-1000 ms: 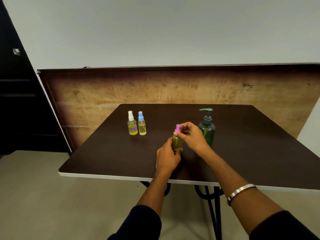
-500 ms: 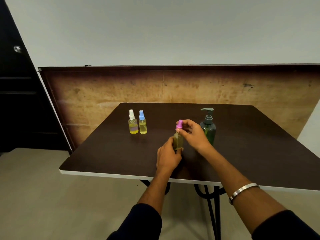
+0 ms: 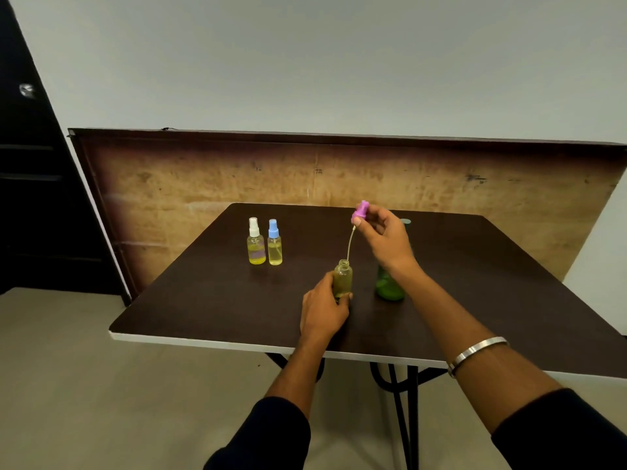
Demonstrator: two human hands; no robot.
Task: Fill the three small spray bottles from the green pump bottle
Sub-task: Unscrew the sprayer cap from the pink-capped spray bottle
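My left hand (image 3: 324, 308) grips a small clear spray bottle (image 3: 343, 278) standing upright on the dark table (image 3: 203, 300); its neck is uncovered. My right hand (image 3: 385, 240) holds the pink spray cap (image 3: 360, 209) raised above the bottle, and the cap's thin dip tube (image 3: 349, 244) hangs with its tip just over the neck. The green pump bottle (image 3: 390, 286) stands right of the small bottle, its top mostly hidden behind my right hand and wrist. A white-capped spray bottle (image 3: 255, 246) and a blue-capped one (image 3: 274, 243) hold yellow liquid at the table's back left.
A wooden board (image 3: 203, 184) stands upright behind the table against the grey wall. The table's white front edge (image 3: 237, 344) is near my forearms, with black metal legs (image 3: 403, 385) underneath. A dark doorway lies to the left.
My right hand has lifted the pink cap off the small bottle and raised it, drawing the dip tube out. My left hand has kept hold of the bottle.
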